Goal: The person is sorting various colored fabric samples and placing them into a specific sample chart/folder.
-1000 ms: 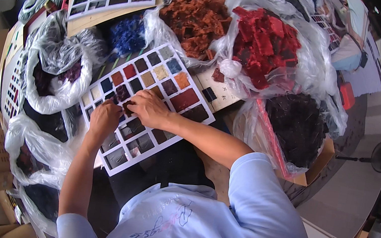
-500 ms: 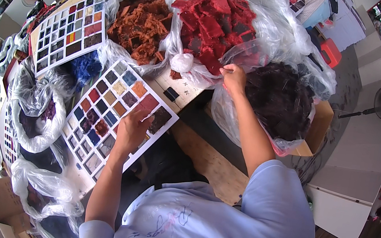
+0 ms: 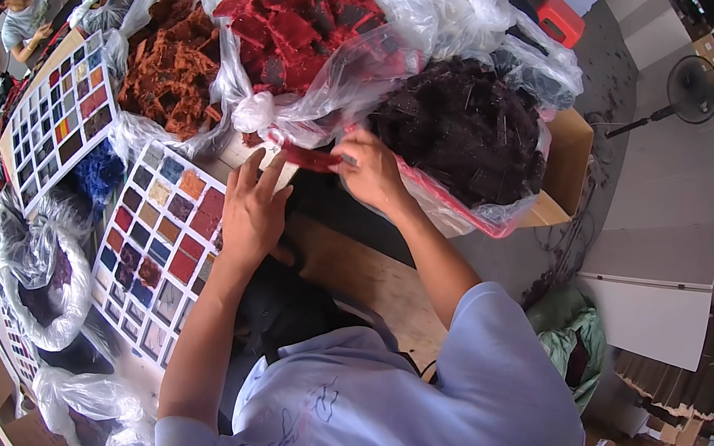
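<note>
My right hand pinches one end of a red fuzzy fabric piece, in front of the bag of dark pieces. My left hand is open, its fingers stretched towards the red piece's other end; whether they touch it I cannot tell. Beneath and left of that hand lies a white swatch board with rows of coloured fabric squares, partly covered by my hand and forearm. Beyond my hands, clear plastic bags hold red fabric pieces, rust-brown pieces and dark, nearly black pieces.
A second swatch board leans at the left, near blue fluffy material and more plastic bags. A cardboard box stands behind the dark pieces. At the right are a black fan and a red stool. Another person sits far left.
My right hand has drawn the red piece from the red pile towards my left hand. My left hand has lifted off the swatch board's squares and opened. The view has shifted right.
</note>
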`<control>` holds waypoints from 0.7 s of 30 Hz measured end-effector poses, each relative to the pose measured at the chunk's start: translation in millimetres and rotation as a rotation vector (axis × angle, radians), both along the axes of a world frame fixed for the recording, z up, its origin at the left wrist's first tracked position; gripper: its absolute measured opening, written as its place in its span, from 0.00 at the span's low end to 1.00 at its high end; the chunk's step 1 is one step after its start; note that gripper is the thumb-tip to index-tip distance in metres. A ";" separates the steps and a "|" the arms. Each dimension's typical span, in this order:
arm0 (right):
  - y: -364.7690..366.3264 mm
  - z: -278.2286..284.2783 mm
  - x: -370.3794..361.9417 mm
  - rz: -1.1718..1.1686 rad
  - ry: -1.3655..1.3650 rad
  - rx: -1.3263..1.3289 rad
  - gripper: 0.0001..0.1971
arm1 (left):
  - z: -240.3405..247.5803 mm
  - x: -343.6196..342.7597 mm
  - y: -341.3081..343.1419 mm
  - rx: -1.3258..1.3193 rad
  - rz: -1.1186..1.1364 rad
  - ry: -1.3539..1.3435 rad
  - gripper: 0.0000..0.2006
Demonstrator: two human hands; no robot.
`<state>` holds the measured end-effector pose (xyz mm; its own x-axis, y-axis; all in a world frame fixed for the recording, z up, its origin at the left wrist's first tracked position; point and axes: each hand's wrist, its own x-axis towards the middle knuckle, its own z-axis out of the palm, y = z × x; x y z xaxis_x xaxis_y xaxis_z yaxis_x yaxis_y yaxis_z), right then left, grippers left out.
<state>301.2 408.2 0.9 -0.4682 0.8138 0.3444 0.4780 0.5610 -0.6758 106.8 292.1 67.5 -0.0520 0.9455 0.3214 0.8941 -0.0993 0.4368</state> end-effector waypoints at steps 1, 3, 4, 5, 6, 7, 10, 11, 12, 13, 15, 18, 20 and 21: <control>-14.1 0.7 11.0 0.058 -0.034 -0.072 0.08 | -4.9 7.2 5.0 0.021 -0.034 0.047 0.27; -36.0 5.7 27.6 0.165 -0.122 -0.179 0.10 | -25.4 18.6 7.3 0.004 -0.069 0.087 0.22; -41.4 4.3 35.6 0.156 -0.129 -0.182 0.10 | -37.9 21.4 7.0 0.003 -0.079 0.079 0.22; -46.2 2.2 42.5 0.166 -0.144 -0.200 0.10 | -49.7 22.2 5.0 -0.055 -0.122 0.071 0.17; -49.3 0.2 48.8 0.179 -0.159 -0.217 0.11 | -60.2 24.0 2.1 -0.112 -0.165 0.064 0.13; -46.5 0.0 55.7 0.202 -0.172 -0.206 0.12 | -65.8 29.3 0.1 -0.121 -0.164 -0.010 0.07; -24.9 5.6 72.8 0.161 -0.182 -0.193 0.13 | -76.1 33.2 -8.4 -0.130 -0.155 -0.064 0.08; -10.4 7.2 81.1 0.046 -0.238 -0.123 0.16 | -75.9 31.6 -9.2 -0.130 -0.152 -0.070 0.08; 12.9 5.5 91.1 -0.073 -0.270 -0.158 0.16 | -73.3 29.6 -9.0 -0.122 -0.134 -0.111 0.08; 33.6 4.8 100.9 -0.221 -0.384 -0.081 0.16 | -70.3 27.2 -10.7 -0.115 -0.113 -0.152 0.08; 60.4 26.6 110.5 -0.415 -0.700 -0.070 0.18 | -64.9 23.7 -15.1 -0.108 -0.089 -0.191 0.08; 77.3 44.7 108.0 -0.405 -0.954 -0.229 0.26 | -50.3 18.6 -23.3 -0.079 -0.050 -0.232 0.09; 79.8 41.5 98.4 -0.384 -0.996 -0.234 0.26 | -44.5 13.4 -31.4 -0.068 0.001 -0.317 0.10; 81.2 36.7 93.3 -0.371 -1.036 -0.247 0.27 | -42.2 10.4 -34.4 -0.065 0.013 -0.319 0.10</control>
<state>394.5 489.4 37.6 -0.1499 0.9540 -0.2595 0.9823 0.1736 0.0706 117.2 257.7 25.3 -0.1531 0.9620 0.2262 0.7118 -0.0514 0.7005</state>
